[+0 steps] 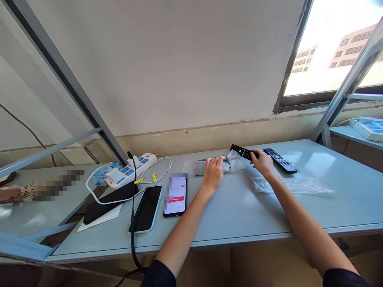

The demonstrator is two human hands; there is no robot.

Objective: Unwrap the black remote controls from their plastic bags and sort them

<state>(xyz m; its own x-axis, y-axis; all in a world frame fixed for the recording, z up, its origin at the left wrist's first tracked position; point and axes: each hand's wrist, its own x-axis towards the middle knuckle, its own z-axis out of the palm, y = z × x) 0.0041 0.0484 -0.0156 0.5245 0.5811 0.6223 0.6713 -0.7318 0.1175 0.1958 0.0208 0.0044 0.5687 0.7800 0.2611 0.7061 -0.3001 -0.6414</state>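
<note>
A black remote control [243,152] is in the grip of my right hand [263,162], its far end pointing left toward a clear plastic bag [236,164]. My left hand [213,171] has its fingers curled over that bag, which lies on the table toward the wall. Something dark shows inside the bag, partly hidden under my fingers. Just right of my right hand, a second black remote control [280,160] lies on the table. Nearer to me, beneath my right wrist, a flat clear plastic bag [299,185] is spread out.
Left of my arm lie a phone with a lit screen [176,195], a dark-screened phone [147,209] and a black pouch [107,203]. A white power strip [131,170] with cables stands behind them. Another person's hand [12,195] is at far left. Metal posts [68,83] flank the table.
</note>
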